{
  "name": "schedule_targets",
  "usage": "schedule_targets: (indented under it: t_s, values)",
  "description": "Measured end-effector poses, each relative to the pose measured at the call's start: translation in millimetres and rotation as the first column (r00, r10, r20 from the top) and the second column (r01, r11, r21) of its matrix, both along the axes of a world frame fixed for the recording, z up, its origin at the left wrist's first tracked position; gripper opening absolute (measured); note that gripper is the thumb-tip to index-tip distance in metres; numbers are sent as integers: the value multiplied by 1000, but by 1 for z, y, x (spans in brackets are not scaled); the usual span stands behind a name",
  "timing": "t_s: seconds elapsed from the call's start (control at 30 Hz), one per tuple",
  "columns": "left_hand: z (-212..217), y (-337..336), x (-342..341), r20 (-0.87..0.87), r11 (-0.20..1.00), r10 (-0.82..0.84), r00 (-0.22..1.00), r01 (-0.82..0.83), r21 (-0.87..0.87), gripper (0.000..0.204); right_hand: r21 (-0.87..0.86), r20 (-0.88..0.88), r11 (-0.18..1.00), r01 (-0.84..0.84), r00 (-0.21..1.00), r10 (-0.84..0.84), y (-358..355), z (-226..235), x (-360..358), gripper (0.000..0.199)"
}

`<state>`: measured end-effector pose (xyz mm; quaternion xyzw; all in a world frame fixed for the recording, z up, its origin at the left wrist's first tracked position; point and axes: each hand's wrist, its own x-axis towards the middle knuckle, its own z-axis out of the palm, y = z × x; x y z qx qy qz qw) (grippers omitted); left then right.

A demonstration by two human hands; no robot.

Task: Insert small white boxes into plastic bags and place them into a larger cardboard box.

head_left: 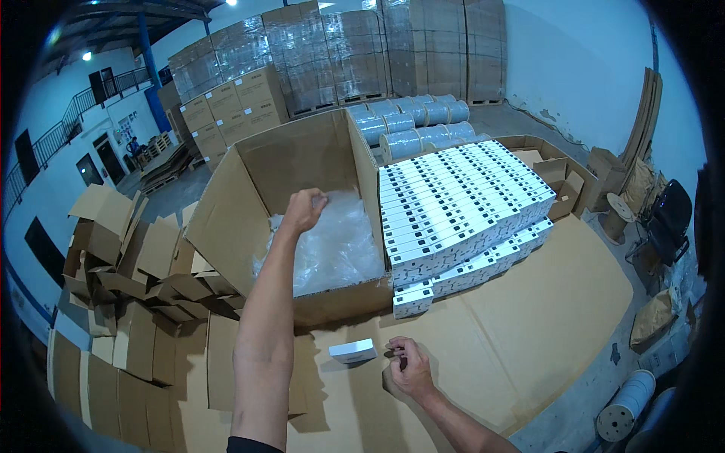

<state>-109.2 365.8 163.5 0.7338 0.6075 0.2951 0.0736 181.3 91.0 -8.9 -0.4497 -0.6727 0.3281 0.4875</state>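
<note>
Stacks of film-wrapped cartons (430, 53) on pallets line the far side of the warehouse. Nearer, flat brown cardboard (491, 347) covers the work surface in front of the person. On it stands a deep, open corrugated carton (340, 300), with a tiered block of white boxes (461, 208) just beside its right wall, packed in close rows and marked with small dark squares. Folded-open brown boxes (124, 260) crowd the left side, and film-wrapped cable reels (414, 142) lie on the floor beyond the carton. Inside the carton, crumpled clear plastic bags (328, 253) cover the bottom. The left hand (306, 211) reaches in above them, fingers drawn together; I cannot tell whether it pinches any plastic. The right hand (411, 370) is low over the cardboard, released, its fingers loosely bent. Smallest, a single white box (353, 351) sits on the cardboard in front of the carton, near the right hand's fingertips and apart from them, to their left.
</note>
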Motion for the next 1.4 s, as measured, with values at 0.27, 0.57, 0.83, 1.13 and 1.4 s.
schedule_targets:
  t_s: [0.27, 0.57, 0.83, 1.13, 1.4]
  values:
    - [11, -4, -26, 417, 961, 124, 900, -213, 175, 28, -21, -23, 1000, -1, 1000, 0, -3, -3, 0, 29]
    - [43, -92, 16, 935, 939, -269, 231, -151, 308, 17, 18, -43, 1000, 21, 999, -20, -4, -11, -3, 26]
    - [-27, -265, 109, 984, 917, -141, 106, -361, 170, 22, -107, -238, 992, -72, 970, 45, -2, -9, 8, 19]
    - [-161, -362, 145, 832, 838, 274, 482, -544, 39, 33, -259, -336, 943, -207, 935, 113, -64, 10, -29, 26]
    - [-174, -374, 116, 647, 883, 394, 653, -463, -70, 38, -64, -56, 988, -141, 989, 138, -48, 12, -12, 17]
